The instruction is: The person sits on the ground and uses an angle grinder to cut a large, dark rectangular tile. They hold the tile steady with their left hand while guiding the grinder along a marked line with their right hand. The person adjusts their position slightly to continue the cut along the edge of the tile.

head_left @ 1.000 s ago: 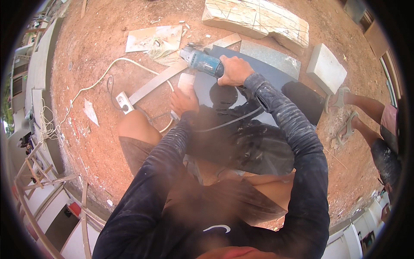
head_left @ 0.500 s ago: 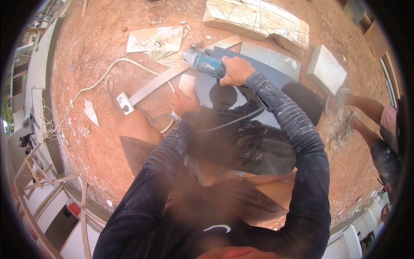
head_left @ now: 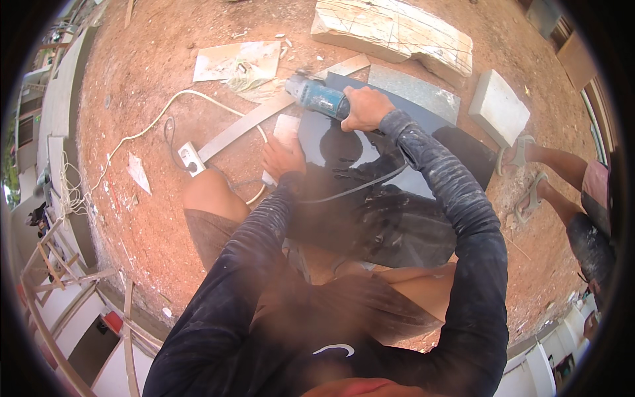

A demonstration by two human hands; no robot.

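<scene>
My right hand (head_left: 367, 109) is closed around the rear of a blue angle grinder (head_left: 321, 98), whose grey head points left. The grinder is over the far left edge of a glossy dark stone slab (head_left: 407, 228). Blur hides its disc. My left hand (head_left: 283, 159) is closed over a pale, narrow piece of stone (head_left: 287, 127) at the slab's left edge. The pale piece shows above and below the fingers, while the palm covers its middle. A grey power cord (head_left: 357, 187) curves across the slab under my right forearm.
A white power socket (head_left: 191, 159) and cream cable (head_left: 173, 99) lie left on reddish ground. A long strip (head_left: 238, 126) lies nearby. Thick pale stone (head_left: 397, 36), a grey slab (head_left: 417, 91) and a white block (head_left: 499, 109) lie beyond. Another person's sandaled feet (head_left: 529, 198) are right.
My right hand and the grinder have shifted slightly right and toward me. My left hand stays on the pale stone piece.
</scene>
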